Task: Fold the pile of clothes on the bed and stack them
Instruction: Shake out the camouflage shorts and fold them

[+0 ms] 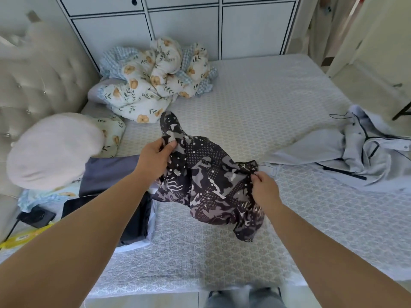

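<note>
Quilted pale bed (255, 103) fills the frame. At centre, my left hand (155, 156) and right hand (264, 187) each pinch the dark grey-and-white patterned thin fabric garment (211, 181), held aloft. It looks light and limp; I would grip opposite hem corners.

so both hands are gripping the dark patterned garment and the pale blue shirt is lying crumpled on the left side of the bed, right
Not quite. Both the left hand and right hand do grip the dark patterned garment, but the head view shows the crumpled pale blue shirt lying on the right side of the bed, not the left.
</note>
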